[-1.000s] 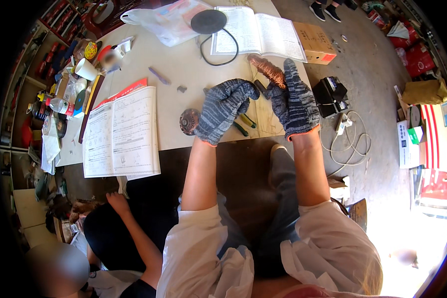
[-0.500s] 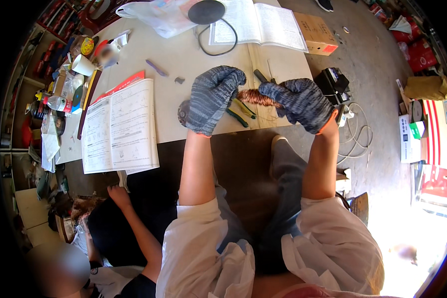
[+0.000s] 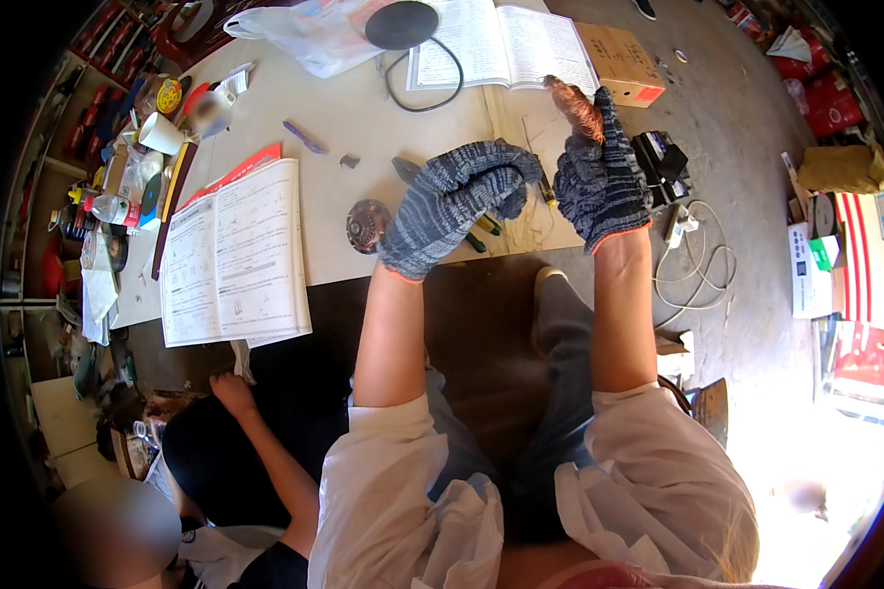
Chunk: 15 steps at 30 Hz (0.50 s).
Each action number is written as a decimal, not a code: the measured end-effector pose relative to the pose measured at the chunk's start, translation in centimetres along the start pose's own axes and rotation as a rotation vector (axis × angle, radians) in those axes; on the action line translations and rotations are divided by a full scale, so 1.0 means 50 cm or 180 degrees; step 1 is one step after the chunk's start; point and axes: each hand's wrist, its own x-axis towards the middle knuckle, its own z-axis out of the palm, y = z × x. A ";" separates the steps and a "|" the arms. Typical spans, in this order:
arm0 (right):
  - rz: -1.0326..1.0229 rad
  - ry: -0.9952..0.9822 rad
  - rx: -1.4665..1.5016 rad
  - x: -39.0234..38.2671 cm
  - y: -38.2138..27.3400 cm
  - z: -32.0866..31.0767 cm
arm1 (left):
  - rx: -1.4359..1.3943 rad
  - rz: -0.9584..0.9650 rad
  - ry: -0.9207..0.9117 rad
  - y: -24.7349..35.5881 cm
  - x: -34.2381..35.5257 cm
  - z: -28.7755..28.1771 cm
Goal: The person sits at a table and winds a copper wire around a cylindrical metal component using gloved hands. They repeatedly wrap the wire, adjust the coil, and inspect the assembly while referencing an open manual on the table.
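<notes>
The copper bundle has swung from crosswise to pointing away, its near end held in the right hand's fingers near the surface's edge. Left hand's fingers curl, contents unclear. Probably light, springy; grip mid-bundle.

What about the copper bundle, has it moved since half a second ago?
Yes, the copper bundle moved up and right, toward the upper open book.

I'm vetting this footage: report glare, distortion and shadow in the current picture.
Head view: strong glare washes out the floor at lower right; head view: fisheye bends the shelving at the left rim; head view: deep shadow lies under the table.
</notes>
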 end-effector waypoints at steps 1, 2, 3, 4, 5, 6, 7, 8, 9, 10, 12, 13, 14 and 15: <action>0.0801 0.0112 0.1441 -0.012 -0.012 0.016 | 0.0057 0.0055 -0.0005 0.003 -0.001 0.002; 0.1228 0.0091 0.3077 -0.013 0.006 0.026 | 0.0116 0.0112 -0.0021 0.009 0.002 0.010; 0.1476 0.0036 0.4022 -0.014 0.006 0.029 | 0.0175 0.0170 -0.0036 0.012 0.004 0.015; 0.1788 0.0049 0.4945 -0.015 0.008 0.033 | 0.0194 0.0241 -0.0184 0.011 0.006 0.016; 0.1959 0.0039 0.5181 -0.014 0.002 0.036 | 0.0221 0.0308 -0.0317 0.009 0.008 0.013; 0.1841 0.0144 0.5549 -0.014 -0.001 0.041 | 0.0248 0.0375 -0.0450 0.010 0.009 0.011; 0.1716 0.0237 0.5918 -0.013 -0.004 0.047 | 0.0249 0.0363 -0.0426 0.013 0.008 0.013; 0.1272 0.0446 0.6403 -0.016 -0.002 0.061 | 0.0255 0.0348 -0.0404 0.021 0.005 0.018; 0.1248 0.0381 0.6075 -0.017 0.002 0.063 | 0.0260 0.0334 -0.0383 0.027 0.003 0.021; 0.1222 0.0320 0.5743 -0.019 0.006 0.065 | 0.0303 0.0367 -0.0366 0.029 0.001 0.022; 0.1063 -0.0006 0.5273 -0.014 0.014 0.075 | 0.0378 0.0461 -0.0353 0.032 0.005 0.023; 0.0943 0.0095 0.5955 -0.020 0.005 0.082 | 0.0399 0.0462 -0.0323 0.033 0.007 0.023; 0.0835 0.0178 0.6685 -0.021 0.001 0.102 | 0.0433 0.0454 -0.0276 0.035 0.004 0.021; 0.0729 0.0238 0.7424 -0.019 -0.001 0.131 | 0.0491 0.0413 -0.0213 0.036 0.000 0.020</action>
